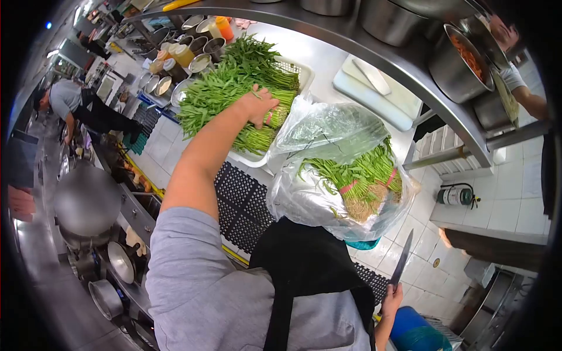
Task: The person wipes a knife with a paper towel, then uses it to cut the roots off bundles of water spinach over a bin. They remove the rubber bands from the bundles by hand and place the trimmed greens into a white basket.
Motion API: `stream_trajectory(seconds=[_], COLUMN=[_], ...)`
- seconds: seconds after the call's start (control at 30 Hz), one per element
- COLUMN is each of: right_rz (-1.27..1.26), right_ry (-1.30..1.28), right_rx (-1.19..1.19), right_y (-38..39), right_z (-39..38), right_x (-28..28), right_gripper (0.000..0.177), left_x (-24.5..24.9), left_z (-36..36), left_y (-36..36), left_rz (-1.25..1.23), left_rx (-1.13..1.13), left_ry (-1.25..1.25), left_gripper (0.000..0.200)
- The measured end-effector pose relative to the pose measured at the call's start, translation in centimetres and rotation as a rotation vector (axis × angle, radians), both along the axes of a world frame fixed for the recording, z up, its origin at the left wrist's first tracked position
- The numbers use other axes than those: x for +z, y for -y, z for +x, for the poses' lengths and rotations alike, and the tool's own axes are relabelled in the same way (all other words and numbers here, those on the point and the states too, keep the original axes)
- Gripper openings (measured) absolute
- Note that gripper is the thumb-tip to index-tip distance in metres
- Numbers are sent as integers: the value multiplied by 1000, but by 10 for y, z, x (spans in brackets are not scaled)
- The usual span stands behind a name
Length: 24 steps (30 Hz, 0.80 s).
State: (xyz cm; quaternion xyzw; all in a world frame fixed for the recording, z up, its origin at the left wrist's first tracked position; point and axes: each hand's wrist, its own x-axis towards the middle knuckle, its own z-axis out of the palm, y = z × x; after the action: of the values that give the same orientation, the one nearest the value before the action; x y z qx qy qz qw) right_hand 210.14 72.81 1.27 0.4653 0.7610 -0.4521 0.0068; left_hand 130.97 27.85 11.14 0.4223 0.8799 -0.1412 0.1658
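Observation:
My left hand (257, 106) lies on bundles of leafy green stalks (213, 96) piled in a white basket (304, 76); its fingers rest over the stems, close to a pink band. In my right hand (391, 301), low at the right, is the handle of a long knife (404, 257), its blade pointing up and away from me. Between my hands, a clear plastic bag (328, 128) lies open on the counter with more banded bundles (363, 187) inside, their root ends toward me.
White cutting boards (377, 93) bear a cleaver (371, 75) behind the bag. Metal pots (459, 64) stand on the overhead shelf (433, 111). Sauce bottles (181, 54) are at the back left. One co-worker (76, 105) bends at the far left; another person's arm (527, 96) shows at the right.

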Motion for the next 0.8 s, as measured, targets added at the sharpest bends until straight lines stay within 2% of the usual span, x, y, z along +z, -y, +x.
stream_trajectory(seconds=[0.07,0.1,0.13,0.17,0.2,0.23,0.3,0.37,0.43,0.47,0.5,0.57,0.6,0.67,0.8], right_rz=[-14,-5,-27,129,102,38,35,49,-172,-183,-117,-47,-36,-78,-196], right_ry=[-51,-89,-63,-15,-141,-63,-114,-128,-114,-124,-158,-206,-206,-163,-191], right_rx=[-81,-96,-108,28,-44,-96,-105,-102,-136,-119,-51,72,95,135,123], right_y=[-3,5,-3,6,2,-3,-17,-18,-17,-18,-17,-19,-19,-14,5], right_z=[8,-6,0,-25,-29,-33,-42,-67,-92,-93,-93,-103,-99,-97,-103], right_x=[-9,8,4,40,34,43,43,51,75,75,70,58,55,64,81], right_gripper=[9,13,17,19,18,17,16,16,16,16,15,15,14,13,12], left_x=[30,43,51,54,63,78,129,121,95,79,64,11,17,35,81], left_z=[11,13,13,14,23,45,112,160,203,222,239,248,248,253,194], left_y=[-6,-5,-1,-7,-17,-32,-83,-117,-158,-176,-193,-200,-194,-179,-127], left_rz=[-62,76,189,319,416,513,610,785,762,742,564,569,541,763,872], left_rx=[8,-12,7,14,-19,-37,11,-105,-247,-314,-300,-461,-417,-310,-64], left_ry=[-51,-48,-95,-122,-218,-310,-155,6,224,263,297,220,183,285,40], left_gripper=[108,111,105,99,84,69,46,38,39,37,31,26,26,24,23])
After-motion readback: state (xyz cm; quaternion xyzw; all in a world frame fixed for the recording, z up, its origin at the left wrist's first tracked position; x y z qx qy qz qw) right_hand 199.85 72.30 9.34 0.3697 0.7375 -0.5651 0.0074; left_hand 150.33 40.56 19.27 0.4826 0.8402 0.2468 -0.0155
